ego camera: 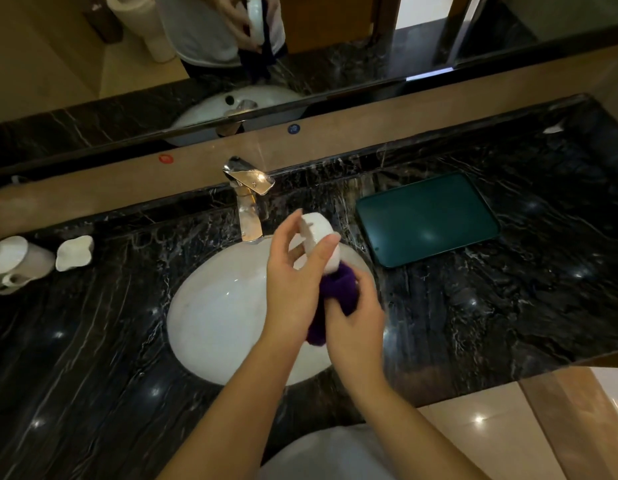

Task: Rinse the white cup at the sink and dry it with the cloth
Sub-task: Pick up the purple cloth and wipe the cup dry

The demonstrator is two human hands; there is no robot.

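White cup (319, 242): frame centre, above sink (210, 306), gripped by left hand (293, 289), steadied for wiping. Purple cloth (335, 292): bunched in right hand (356, 320), fingers curled, pressed against cup mouth. Drying stage, likely.

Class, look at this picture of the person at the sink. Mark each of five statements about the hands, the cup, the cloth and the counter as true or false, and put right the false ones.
1. The left hand holds the white cup over the sink. True.
2. The right hand grips a purple cloth. True.
3. Water is streaming from the tap. False: no stream shows below the spout.
4. A dark green tray lies on the counter to the right of the sink. True.
5. The cloth lies spread flat on the tray. False: it is bunched in the right hand, against the cup.
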